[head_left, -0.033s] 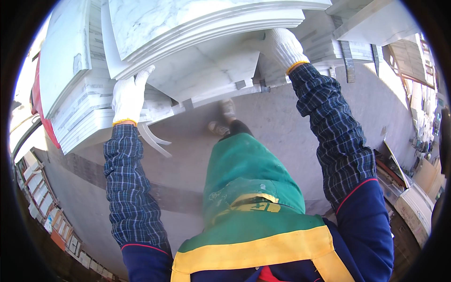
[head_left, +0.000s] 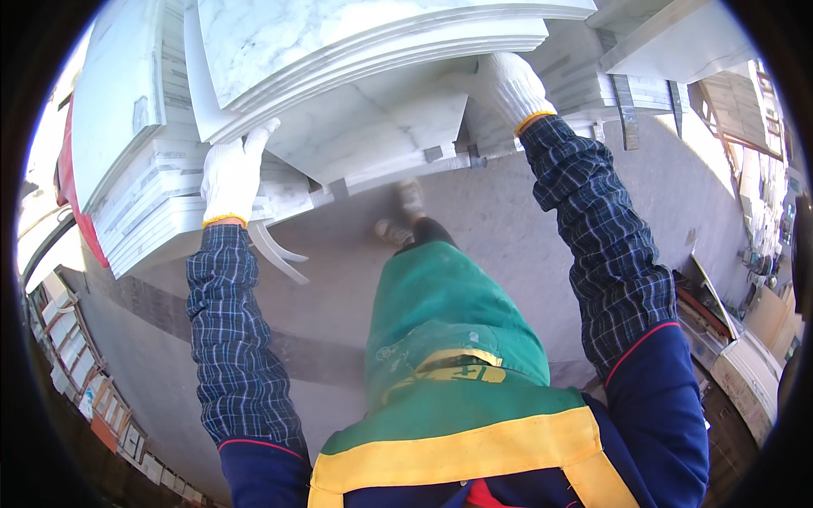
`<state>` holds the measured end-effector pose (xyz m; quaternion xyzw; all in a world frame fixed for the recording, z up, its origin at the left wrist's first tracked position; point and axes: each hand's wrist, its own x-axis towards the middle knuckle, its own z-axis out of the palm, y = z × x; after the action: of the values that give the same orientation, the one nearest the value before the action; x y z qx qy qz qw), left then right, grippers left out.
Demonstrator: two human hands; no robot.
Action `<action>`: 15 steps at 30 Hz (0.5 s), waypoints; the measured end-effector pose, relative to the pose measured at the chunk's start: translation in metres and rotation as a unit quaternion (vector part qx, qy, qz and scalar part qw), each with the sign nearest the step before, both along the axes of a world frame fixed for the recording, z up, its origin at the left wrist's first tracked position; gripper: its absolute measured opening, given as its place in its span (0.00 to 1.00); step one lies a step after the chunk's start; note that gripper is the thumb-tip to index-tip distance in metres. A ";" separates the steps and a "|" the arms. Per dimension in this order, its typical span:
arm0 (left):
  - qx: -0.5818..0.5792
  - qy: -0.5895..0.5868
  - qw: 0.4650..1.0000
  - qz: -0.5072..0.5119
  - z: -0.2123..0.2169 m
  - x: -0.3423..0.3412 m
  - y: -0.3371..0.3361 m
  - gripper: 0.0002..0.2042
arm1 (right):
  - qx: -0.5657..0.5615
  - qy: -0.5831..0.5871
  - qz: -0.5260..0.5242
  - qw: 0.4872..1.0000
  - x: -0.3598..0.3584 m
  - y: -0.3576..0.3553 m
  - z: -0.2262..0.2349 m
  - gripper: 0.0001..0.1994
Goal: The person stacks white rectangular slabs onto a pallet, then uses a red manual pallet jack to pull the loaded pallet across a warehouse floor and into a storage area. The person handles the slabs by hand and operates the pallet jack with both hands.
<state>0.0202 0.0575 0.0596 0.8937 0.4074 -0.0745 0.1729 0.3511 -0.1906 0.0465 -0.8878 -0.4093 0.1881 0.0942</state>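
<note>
Your right hand [head_left: 508,85] hides its fingertips behind the marble slab [head_left: 373,135] at one o'clock. Your shoes [head_left: 405,216] at twelve are blurred. The slab stack [head_left: 339,34] runs off the top edge, and clutter at three o'clock is too small to tell.

My gloves [head_left: 230,173] are white with yellow cuffs, my sleeves [head_left: 593,237] navy plaid, the marble slabs [head_left: 356,51] white, grey-veined.

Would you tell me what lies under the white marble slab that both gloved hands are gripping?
Under the marble slab lie stacked thinner slabs at the left hand. The right hand grips its far edge. What supports the stack is covered.
</note>
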 end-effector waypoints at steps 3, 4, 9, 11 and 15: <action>0.027 0.015 0.999 -0.035 0.004 0.002 -0.002 0.39 | 0.039 0.022 -0.034 0.998 -0.005 0.000 0.003 0.31; -0.008 -0.025 1.000 0.002 0.006 0.003 -0.003 0.38 | 0.062 0.032 -0.043 0.997 -0.008 0.000 0.005 0.32; -0.048 -0.059 0.993 0.088 0.012 0.012 -0.017 0.37 | 0.057 0.063 -0.087 0.993 -0.013 -0.003 0.011 0.33; -0.080 -0.062 0.987 0.124 0.010 0.013 -0.024 0.39 | 0.072 0.092 -0.089 0.989 -0.013 -0.006 0.011 0.33; -0.099 -0.108 0.977 0.151 0.003 0.016 -0.029 0.37 | 0.107 0.127 -0.104 0.981 -0.018 -0.012 0.004 0.35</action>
<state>0.0363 0.0284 0.0631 0.8027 0.5074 0.0098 0.3132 0.3331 -0.2028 0.0501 -0.8795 -0.3169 0.2433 0.2588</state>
